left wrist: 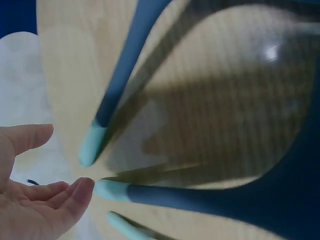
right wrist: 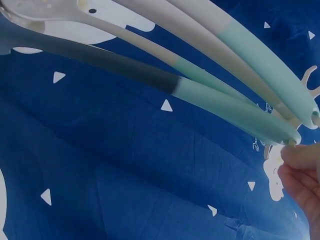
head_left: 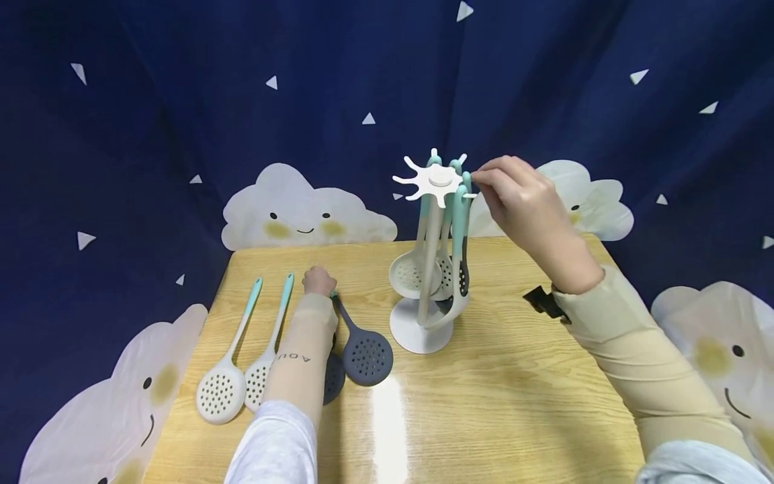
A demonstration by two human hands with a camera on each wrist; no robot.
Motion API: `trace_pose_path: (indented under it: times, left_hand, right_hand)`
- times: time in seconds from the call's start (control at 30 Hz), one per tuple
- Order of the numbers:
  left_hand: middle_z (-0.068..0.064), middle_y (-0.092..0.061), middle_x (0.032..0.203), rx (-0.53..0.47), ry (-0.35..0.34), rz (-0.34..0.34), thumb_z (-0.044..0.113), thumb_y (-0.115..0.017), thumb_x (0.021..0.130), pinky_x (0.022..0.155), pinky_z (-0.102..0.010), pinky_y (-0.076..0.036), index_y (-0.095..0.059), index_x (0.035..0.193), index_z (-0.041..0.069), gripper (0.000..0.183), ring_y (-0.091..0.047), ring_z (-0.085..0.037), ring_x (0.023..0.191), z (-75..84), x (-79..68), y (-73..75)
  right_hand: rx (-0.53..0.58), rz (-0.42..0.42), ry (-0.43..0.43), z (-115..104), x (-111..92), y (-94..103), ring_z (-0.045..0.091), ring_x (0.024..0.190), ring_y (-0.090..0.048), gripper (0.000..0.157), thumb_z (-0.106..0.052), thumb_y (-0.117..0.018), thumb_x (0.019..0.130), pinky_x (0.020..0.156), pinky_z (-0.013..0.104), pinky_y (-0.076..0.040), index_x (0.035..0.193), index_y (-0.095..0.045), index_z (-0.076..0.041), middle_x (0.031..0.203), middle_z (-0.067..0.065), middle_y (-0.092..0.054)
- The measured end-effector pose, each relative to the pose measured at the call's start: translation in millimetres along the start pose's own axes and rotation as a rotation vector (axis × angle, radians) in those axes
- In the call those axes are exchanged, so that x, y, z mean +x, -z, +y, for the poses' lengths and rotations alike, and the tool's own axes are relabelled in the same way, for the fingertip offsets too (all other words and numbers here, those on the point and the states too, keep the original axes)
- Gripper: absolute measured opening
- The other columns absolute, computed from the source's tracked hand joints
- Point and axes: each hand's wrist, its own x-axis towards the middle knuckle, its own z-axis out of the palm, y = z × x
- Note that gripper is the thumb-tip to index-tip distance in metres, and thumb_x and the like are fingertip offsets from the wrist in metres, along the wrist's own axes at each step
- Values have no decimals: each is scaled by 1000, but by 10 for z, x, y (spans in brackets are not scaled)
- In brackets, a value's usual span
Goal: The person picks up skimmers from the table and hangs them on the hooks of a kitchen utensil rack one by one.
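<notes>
At the white utensil rack [head_left: 438, 177], my right hand [head_left: 525, 198] pinches the teal handle end of a dark slotted spoon [right wrist: 220, 102] at a hook. Beside it hang a white ladle [head_left: 457, 269], a white skimmer [head_left: 406, 274] and another white utensil with holes. My left hand [head_left: 318, 280] is low over the table's far left part, thumb and fingers apart in the left wrist view. Its fingertips are right at the teal handle end of a dark utensil [left wrist: 185, 194]. A dark skimmer [head_left: 367, 356] lies to its right; a second dark head [head_left: 334, 378] is partly hidden under the left forearm.
Two white slotted utensils with teal handles lie on the left of the wooden table [head_left: 514, 403], a round skimmer [head_left: 220, 395] and a turner [head_left: 256, 378]. A dark blue curtain [head_left: 338, 60] with clouds hangs behind the table. The rack's round base [head_left: 406, 329] stands right of centre.
</notes>
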Motion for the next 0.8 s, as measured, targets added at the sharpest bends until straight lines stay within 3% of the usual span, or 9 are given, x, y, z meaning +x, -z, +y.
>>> trace_pose_path:
  times: [0.1,0.13,0.2,0.27,0.3,0.4,0.57,0.7,0.8]
  left_hand:
    - [-17,-60,89,13,36,30,36,-64,73,69,-50,-41,-63,65,9,28,-53,-38,86,-471,607,-643]
    - [-18,-62,88,8,47,10,32,-63,74,70,-49,-42,-64,68,6,27,-54,-39,87,-322,352,-440]
    - [-21,-62,90,-17,64,-27,29,-61,75,73,-47,-44,-65,75,2,28,-56,-39,87,-135,15,-173]
    - [-22,-62,90,-28,63,-44,28,-60,75,72,-44,-46,-65,78,-1,29,-58,-38,85,-33,-182,-24]
    - [-23,-62,92,-41,74,-68,30,-60,77,73,-44,-47,-65,82,-2,33,-58,-38,86,-14,-210,-2]
    - [-22,-62,95,-64,84,-98,32,-59,80,73,-42,-49,-65,88,-4,37,-59,-36,86,-28,-185,-62]
    - [-21,-62,85,-60,72,-53,22,-60,76,60,-35,-49,-64,85,-6,30,-60,-32,72,-52,-130,-217]
    - [-23,-62,91,-66,80,-101,19,-60,77,66,-33,-50,-62,94,-9,33,-60,-32,79,-79,-125,-273]
    - [-22,-62,95,-74,93,-112,21,-62,77,71,-35,-50,-62,99,-8,36,-61,-32,84,-230,106,-511]
  right_hand:
    - [1,-1,2,0,5,1,31,80,-58,8,10,-57,82,72,38,-51,88,-62,8,87,19,-60]
    - [3,2,2,0,7,0,31,80,-57,8,10,-58,82,71,37,-51,88,-62,9,86,19,-60]
    - [10,11,3,4,11,-6,30,78,-57,7,10,-59,81,70,37,-51,87,-62,9,85,18,-60]
    - [27,28,1,5,19,-18,30,76,-57,7,11,-59,80,69,36,-51,85,-63,8,84,18,-60]
    - [38,37,-1,6,18,-24,30,75,-56,7,12,-59,79,68,36,-50,85,-63,8,83,17,-60]
    - [60,55,0,11,22,-33,29,73,-55,9,14,-60,77,66,36,-49,83,-62,8,82,17,-59]
    - [65,57,12,13,39,-33,29,70,-53,10,15,-60,76,63,35,-47,82,-63,9,80,17,-58]
    - [62,56,15,7,49,-39,29,68,-51,9,15,-60,76,61,34,-45,81,-63,8,79,17,-57]
    - [50,51,21,8,56,-32,29,67,-50,8,15,-60,76,60,35,-44,81,-63,9,78,17,-56]
